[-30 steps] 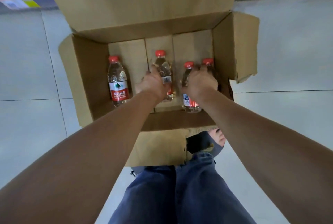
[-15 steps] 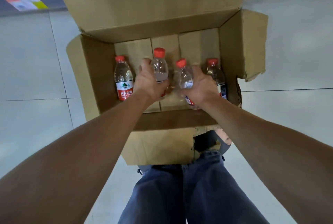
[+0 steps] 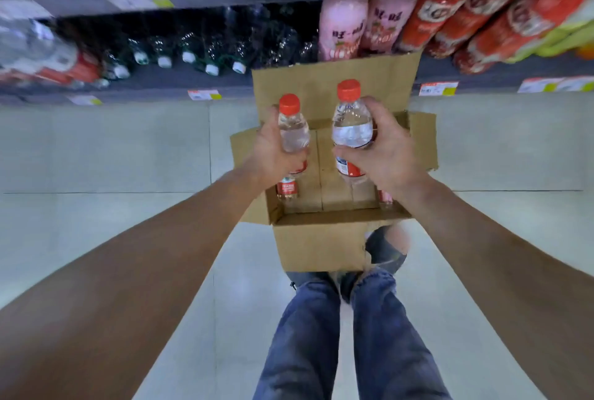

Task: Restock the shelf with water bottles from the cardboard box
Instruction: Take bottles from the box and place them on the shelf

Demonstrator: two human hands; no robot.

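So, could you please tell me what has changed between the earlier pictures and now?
Both hands have lifted their red-capped clear plastic water bottles up out of the brown cardboard box: left hand holds one, right hand the other. The view has tilted up to show the shelf. Two bottles remain in the box, which stays on the floor.

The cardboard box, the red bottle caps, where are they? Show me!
Brown cardboard box [image 3: 316,247], head view, on its near outer wall.
Red cap of left-hand water bottle [image 3: 289,103], head view, on the cap's side.
Red cap of right-hand water bottle [image 3: 348,90], head view, on the cap's side.
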